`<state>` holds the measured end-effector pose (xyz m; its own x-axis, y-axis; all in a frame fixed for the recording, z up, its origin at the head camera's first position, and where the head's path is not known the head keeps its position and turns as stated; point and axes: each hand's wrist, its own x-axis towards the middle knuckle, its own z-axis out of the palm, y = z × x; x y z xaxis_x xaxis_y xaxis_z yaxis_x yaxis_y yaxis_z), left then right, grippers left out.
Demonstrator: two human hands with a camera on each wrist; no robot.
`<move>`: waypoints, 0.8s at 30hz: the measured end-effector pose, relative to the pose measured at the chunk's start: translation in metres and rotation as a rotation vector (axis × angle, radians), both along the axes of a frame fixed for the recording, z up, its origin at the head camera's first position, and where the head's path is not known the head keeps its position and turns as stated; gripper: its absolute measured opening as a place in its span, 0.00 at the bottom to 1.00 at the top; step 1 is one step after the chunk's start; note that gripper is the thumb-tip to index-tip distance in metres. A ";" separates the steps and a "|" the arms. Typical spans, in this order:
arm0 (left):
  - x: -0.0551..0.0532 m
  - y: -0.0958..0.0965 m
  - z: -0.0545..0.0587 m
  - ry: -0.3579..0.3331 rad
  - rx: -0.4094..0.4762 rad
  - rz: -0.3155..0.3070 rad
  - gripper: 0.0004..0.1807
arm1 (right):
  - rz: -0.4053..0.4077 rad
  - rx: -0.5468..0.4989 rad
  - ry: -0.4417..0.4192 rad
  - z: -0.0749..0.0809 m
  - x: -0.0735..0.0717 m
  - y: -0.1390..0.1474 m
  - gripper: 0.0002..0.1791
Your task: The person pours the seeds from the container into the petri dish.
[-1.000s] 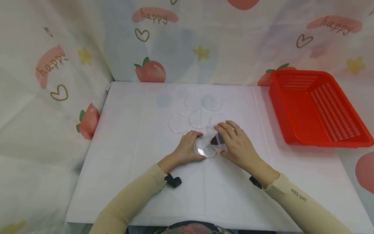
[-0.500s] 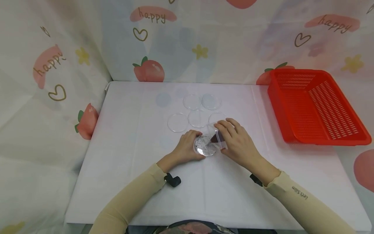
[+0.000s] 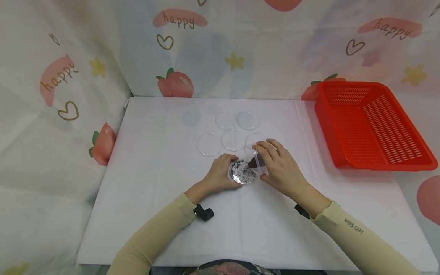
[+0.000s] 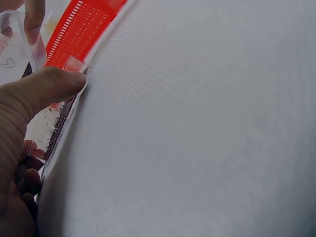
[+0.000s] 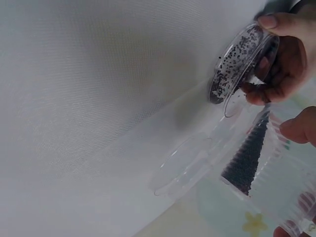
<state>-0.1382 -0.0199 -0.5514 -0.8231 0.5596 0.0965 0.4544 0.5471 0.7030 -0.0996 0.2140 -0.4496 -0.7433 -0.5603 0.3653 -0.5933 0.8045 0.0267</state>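
Note:
In the head view my left hand grips a round clear petri dish by its side, low over the table. Small dark seeds lie scattered across the dish's floor. My right hand holds a clear ribbed plastic container tipped toward the dish, its mouth right by the rim. A heap of dark seeds has slid to the lower side of this container. The left thumb presses the near edge of the dish in the left wrist view.
Several clear round dishes, such as one at the left and one at the back, lie just beyond the hands on the white-covered table. A red perforated basket stands at the right. A patterned cloth hangs behind.
The petri dish was bare one second ago; dark seeds have poured from the tilted container and now cover much of its floor. Both hands stay nearly in place.

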 end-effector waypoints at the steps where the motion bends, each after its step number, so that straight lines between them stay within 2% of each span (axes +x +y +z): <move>1: 0.000 0.000 0.000 -0.001 0.000 -0.001 0.52 | -0.001 -0.003 -0.002 0.000 0.000 0.000 0.55; 5: 0.000 0.000 0.000 -0.001 -0.005 -0.002 0.52 | -0.007 -0.026 -0.020 -0.001 -0.001 0.002 0.56; 8: 0.000 0.000 0.000 0.005 -0.007 -0.002 0.52 | -0.044 -0.083 -0.080 -0.001 -0.002 0.003 0.57; 11: 0.001 0.000 0.001 0.014 0.006 -0.005 0.52 | -0.118 -0.173 -0.192 0.000 -0.002 0.004 0.56; 15: 0.001 0.000 0.001 0.023 0.015 -0.008 0.52 | -0.248 -0.289 -0.387 0.001 -0.001 0.006 0.55; 18: 0.001 -0.001 0.000 0.028 -0.002 -0.014 0.52 | -0.337 -0.370 -0.512 0.002 0.000 0.008 0.56; 21: 0.001 -0.003 0.000 0.015 -0.017 -0.026 0.52 | -0.393 -0.432 -0.581 0.002 0.001 0.011 0.57; 24: 0.002 -0.007 0.003 -0.018 -0.030 -0.035 0.53 | -0.416 -0.500 -0.613 0.002 0.002 0.014 0.56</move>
<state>-0.1360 -0.0268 -0.5487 -0.8046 0.5903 0.0645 0.4607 0.5520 0.6950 -0.0980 0.2284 -0.4472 -0.9959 -0.0835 -0.0334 -0.0458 0.7905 -0.6107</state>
